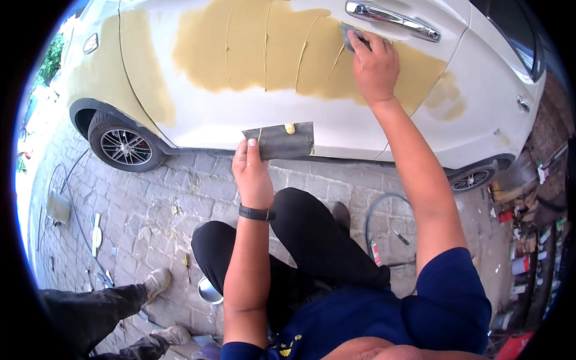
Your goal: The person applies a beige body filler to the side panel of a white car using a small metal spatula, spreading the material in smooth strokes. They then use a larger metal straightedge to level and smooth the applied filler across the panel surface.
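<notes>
The right hand (377,67) pinches 1 spreader (350,36) at the yellow body filler (282,51) on the car door (240,114); the left hand (253,177) grips 1 dark palette (288,144), apparently keeping its filler dab (290,128) within reach.

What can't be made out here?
In the head view:
How far the left hand reaches beneath the gray plate: plate hides it.
Roof of the white car: cut off by upper edge.
Upper body of the other person: cut off by lower-left rim.
Clutter, far right: too small.
</notes>
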`<act>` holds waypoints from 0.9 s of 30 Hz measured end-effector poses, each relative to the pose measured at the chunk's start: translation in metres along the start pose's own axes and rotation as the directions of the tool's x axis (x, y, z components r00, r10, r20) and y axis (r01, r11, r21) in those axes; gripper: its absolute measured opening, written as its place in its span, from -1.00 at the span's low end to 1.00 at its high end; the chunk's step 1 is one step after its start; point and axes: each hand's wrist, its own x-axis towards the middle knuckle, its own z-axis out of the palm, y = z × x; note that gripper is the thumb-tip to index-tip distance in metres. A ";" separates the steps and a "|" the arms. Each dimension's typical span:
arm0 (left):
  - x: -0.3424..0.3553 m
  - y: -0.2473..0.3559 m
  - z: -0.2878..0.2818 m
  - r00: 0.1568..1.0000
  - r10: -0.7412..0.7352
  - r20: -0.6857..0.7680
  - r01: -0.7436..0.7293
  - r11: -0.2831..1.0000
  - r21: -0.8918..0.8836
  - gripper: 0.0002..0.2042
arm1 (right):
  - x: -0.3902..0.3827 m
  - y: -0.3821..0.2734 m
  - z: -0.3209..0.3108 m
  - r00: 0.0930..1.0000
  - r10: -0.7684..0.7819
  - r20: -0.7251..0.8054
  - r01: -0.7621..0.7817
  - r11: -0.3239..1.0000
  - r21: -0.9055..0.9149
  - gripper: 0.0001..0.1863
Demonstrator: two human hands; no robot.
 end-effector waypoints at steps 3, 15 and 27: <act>0.001 0.005 -0.006 1.000 0.018 -0.007 -0.018 1.000 -0.010 -0.68 | -0.034 -0.024 0.003 0.999 0.028 0.046 -0.028 1.000 0.004 -0.62; 0.004 0.001 -0.012 0.998 0.056 -0.036 -0.057 0.998 -0.029 -0.69 | -0.111 -0.042 -0.040 0.974 -0.016 0.224 -0.014 0.991 0.134 -0.61; 0.004 -0.020 0.006 0.999 0.049 -0.006 -0.048 0.997 0.059 -0.73 | -0.063 0.063 -0.030 0.997 -0.070 0.041 0.072 0.996 -0.047 -0.56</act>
